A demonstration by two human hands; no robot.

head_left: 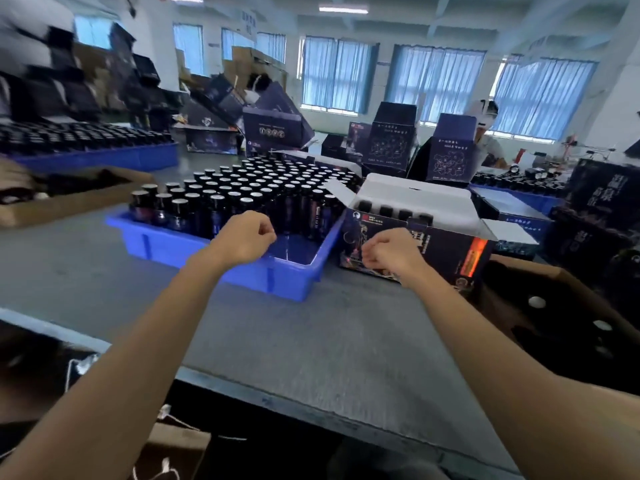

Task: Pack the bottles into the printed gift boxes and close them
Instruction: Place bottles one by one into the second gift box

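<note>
Standing just beyond right grip point(387, 252): gift box point(450, 252).

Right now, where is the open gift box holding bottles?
The gift box stands on the table, right of centre in the head view, beside the blue tray, just beyond the right hand.

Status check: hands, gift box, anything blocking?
Both hands curled, empty: left hand at blue tray, right hand before printed gift box. Box open, four bottle caps showing. Nothing blocking.

Bright daylight through blue-curtained windows point(337, 74) plus ceiling tubes point(343, 9); left edge motion-blurred, wide-angle bending at borders
</note>
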